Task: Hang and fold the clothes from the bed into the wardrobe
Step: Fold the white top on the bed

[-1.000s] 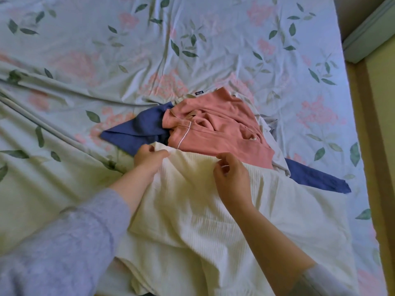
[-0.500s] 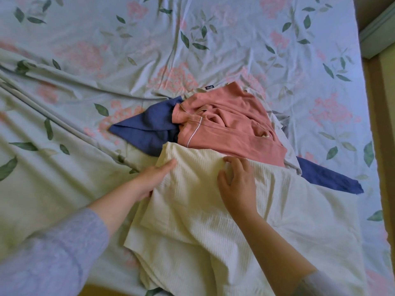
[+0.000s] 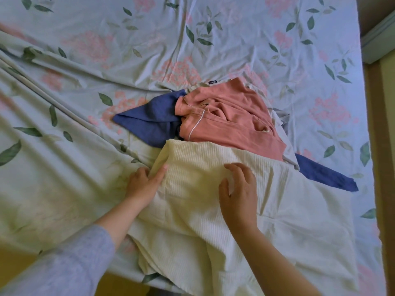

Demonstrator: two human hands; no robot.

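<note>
Two hands are working on a cream ribbed garment (image 3: 213,221), which is lying spread flat at the near edge of the bed (image 3: 85,50), probably so it can be folded there. The left hand (image 3: 145,184) is resting against the garment's left edge with its thumb stretched along the top of the cloth. Its other fingers are curling at the hem, and I cannot tell whether they are gripping the fabric or only bracing beside it. The right hand (image 3: 237,193) is lying released on the garment's upper middle, fingers loosely spread and pressing down, apparently pinning the cloth while the edge is being squared.

Just beyond the cream garment's far edge, a pink pyjama top (image 3: 230,129) is sitting crumpled on a blue garment (image 3: 149,122), whose ends are sticking out to either side. A grey garment (image 3: 287,150) is peeking out under the pink one's right side. These seem to be waiting their turn.

No wardrobe is showing, so the task is looking to be at an early stage. Smoothing seems to be the step in hand.
</note>
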